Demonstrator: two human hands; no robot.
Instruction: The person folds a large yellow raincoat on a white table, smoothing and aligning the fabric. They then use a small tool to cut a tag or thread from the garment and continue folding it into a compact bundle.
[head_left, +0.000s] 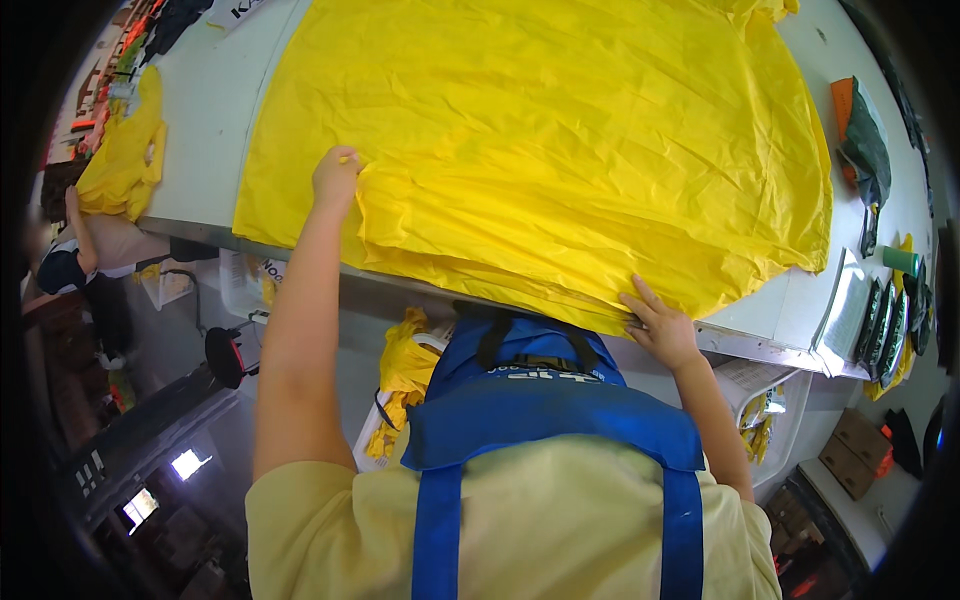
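Note:
A large sheet of thin yellow fabric (560,110) lies spread over the white table, wrinkled, with its near part gathered in folds along the front edge. My left hand (337,180) is closed on a bunched fold of the fabric at the left. On the right, my right hand (660,325) rests on the fabric's near edge with its fingers stretched out. A strip of the fabric droops over the table's edge against my blue apron (550,420).
White table (200,150) has a metal front edge. Dark green and orange packages (862,140) and black pouches (885,320) lie at the right. Another person (75,265) handles yellow fabric (130,160) at far left. Bins with yellow pieces (400,370) stand below; a red-black disc (226,357) is lower left.

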